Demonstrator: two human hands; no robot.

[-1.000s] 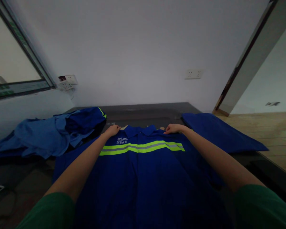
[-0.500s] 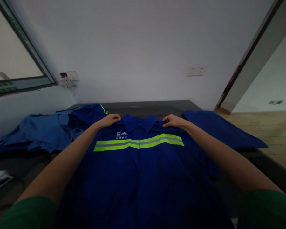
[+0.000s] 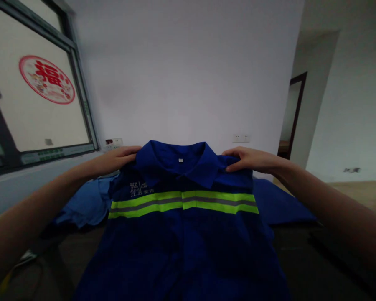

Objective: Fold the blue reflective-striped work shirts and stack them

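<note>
Blue work shirt (image 3: 178, 238) at centre, front toward the wearer, upper part held up in front of the wall, hem running out of frame at the bottom; too dark low down to tell whether it touches the bench. Collar (image 3: 209, 169) spread, small pale label (image 3: 181, 160) inside; yellow-green band (image 3: 221, 201) with grey stripe across the chest, white print (image 3: 141, 188) above it at left. Left hand (image 3: 121, 158) at the left shoulder, right hand (image 3: 250, 159) at the right; fingers of both clamped on the cloth, right thumb in front, collar between the hands. Open room above the collar, only wall behind. Side edges slant outward going down, dark bench (image 3: 296, 246) showing between each edge and the forearm on that side. On the bench: light-blue garment (image 3: 89, 200) at left, partly behind the left forearm; flat blue cloth (image 3: 278, 205) at right, just beside the shirt's edge. Beyond: pale wall (image 3: 188, 83), socket plate (image 3: 241, 138) near the right hand, window (image 3: 12, 108) with round red sticker (image 3: 47, 79) at left, doorway (image 3: 294, 117) and wooden floor (image 3: 363, 196) at right.
</note>
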